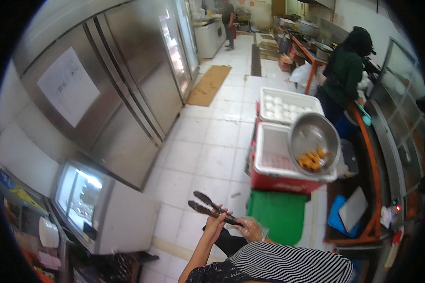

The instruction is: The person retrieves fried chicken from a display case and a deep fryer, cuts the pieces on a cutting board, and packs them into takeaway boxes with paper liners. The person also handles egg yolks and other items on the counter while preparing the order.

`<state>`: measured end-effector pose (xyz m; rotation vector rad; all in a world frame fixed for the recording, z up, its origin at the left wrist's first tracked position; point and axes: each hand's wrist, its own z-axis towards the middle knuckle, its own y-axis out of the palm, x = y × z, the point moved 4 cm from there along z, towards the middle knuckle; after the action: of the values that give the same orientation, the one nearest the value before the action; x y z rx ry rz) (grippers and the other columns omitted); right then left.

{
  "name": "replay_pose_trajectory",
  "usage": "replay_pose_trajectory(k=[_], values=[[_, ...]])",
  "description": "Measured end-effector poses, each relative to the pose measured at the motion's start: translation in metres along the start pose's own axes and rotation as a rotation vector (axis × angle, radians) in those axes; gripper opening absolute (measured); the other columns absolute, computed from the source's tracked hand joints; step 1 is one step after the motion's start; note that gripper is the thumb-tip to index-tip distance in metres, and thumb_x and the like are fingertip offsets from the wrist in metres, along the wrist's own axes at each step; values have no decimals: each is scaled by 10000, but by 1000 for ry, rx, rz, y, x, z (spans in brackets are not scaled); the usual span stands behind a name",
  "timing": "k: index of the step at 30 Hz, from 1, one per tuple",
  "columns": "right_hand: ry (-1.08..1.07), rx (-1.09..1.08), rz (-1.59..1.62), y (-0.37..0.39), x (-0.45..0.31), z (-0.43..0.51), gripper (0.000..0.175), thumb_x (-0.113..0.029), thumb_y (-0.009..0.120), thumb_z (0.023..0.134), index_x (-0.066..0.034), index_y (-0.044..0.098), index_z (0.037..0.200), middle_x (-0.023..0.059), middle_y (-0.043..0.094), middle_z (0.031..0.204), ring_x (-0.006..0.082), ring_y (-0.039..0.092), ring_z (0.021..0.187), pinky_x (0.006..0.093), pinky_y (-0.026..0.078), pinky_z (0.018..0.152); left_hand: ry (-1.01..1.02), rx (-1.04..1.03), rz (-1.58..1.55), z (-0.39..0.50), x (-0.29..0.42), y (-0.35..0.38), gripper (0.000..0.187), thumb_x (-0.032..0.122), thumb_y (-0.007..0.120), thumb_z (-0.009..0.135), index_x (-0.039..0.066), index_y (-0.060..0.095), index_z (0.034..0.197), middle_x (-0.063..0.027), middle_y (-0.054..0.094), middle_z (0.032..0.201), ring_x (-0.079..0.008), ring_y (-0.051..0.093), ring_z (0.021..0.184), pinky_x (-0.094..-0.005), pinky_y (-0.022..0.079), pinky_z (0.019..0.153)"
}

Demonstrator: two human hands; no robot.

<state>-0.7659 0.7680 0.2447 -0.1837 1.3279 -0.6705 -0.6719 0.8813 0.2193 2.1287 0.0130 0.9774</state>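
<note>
A pair of dark kitchen tongs (212, 208) is held between both hands, its two tips apart and pointing up and left. My left hand (217, 222) grips the tongs along their arms. My right hand (251, 229), in a clear plastic glove, is closed around their rear end. Beyond the hands, a steel bowl (313, 131) with orange fried pieces (311, 159) in its lower part rests at the right side of a red and white cooler box (279, 180). Behind it stands a white tray (290, 92) of round white dough balls (281, 106).
A green bin (278, 215) stands right of my hands. A glass-fronted cabinet (127, 215) is at the left, below steel refrigerator doors (134, 70). A person (347, 74) works at the right counter; another person (228, 24) stands far back. Cardboard (209, 86) lies on the tiled floor.
</note>
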Motion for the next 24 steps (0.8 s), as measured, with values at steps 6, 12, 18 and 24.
replay_pose_trajectory(k=[6,12,18,24], values=[[-9,-219,325,105,12,246,590,-303,641,810,-88,383,1295,126,606,1002,270,584,976,390,453,850,224,124,605,112,216,-57,555,9,713,706,6,421,1177,-74,572,1047,-220,523,1065,-334,429,906],[-475,-274,317,163,69,474,671,-302,635,796,-26,344,1333,179,527,1159,321,511,1073,390,391,940,399,120,566,274,322,-93,784,33,823,578,64,340,1195,-52,482,1085,-185,505,1041,-340,454,897],[139,-338,843,161,155,681,585,-298,639,798,-4,421,1254,141,561,1141,221,553,1008,334,433,881,181,57,526,497,420,-91,680,91,750,695,20,389,1267,-83,477,1159,-200,466,1094,-325,388,926],[567,113,210,18,264,879,558,-462,669,743,-46,553,1096,118,644,944,233,613,891,352,475,772,100,-533,1128,788,530,23,664,350,610,846,32,310,1346,-142,323,1307,-255,427,1179,-361,357,980]])
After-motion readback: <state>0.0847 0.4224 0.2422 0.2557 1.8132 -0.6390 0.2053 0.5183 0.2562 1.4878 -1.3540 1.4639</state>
